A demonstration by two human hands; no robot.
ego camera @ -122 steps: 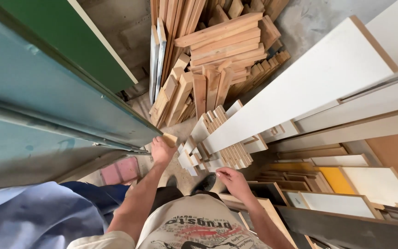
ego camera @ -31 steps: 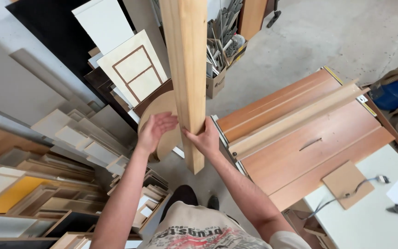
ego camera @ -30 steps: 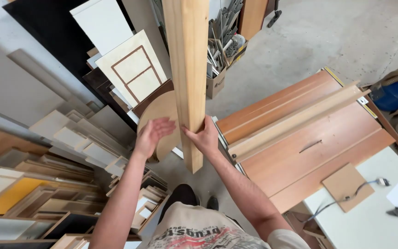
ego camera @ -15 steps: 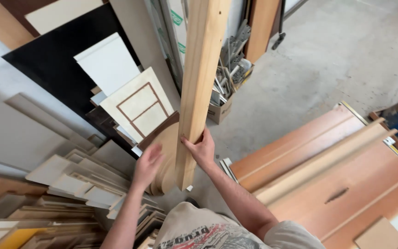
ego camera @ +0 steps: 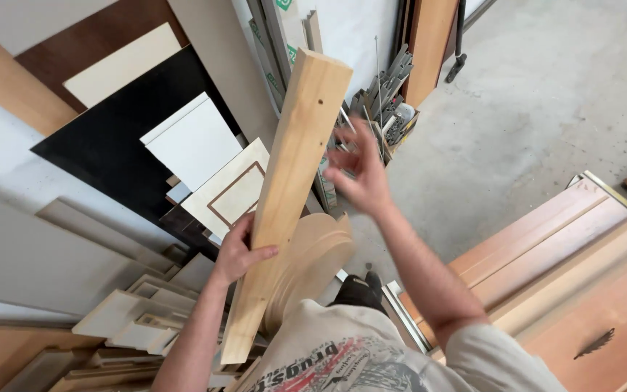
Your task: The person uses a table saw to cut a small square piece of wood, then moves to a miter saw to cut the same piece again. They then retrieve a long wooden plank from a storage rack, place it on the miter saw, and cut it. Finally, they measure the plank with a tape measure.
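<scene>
A long pale wooden plank tilts up to the right in front of me, its far end near the wall. My left hand grips its left edge around the lower middle. My right hand is off the plank, blurred, with fingers spread in the air just right of its upper part. Behind the plank's lower half stands a round light-wood piece.
Leaning panels fill the left: a black board, a white panel and a cream panel with a brown frame line. Offcuts pile at lower left. Reddish-brown door panels lie at right. A box of metal strips stands by the wall.
The plank has tipped from near upright to leaning right. My right hand has let go of it and lifted away; my left hand has moved onto it and grips it.
</scene>
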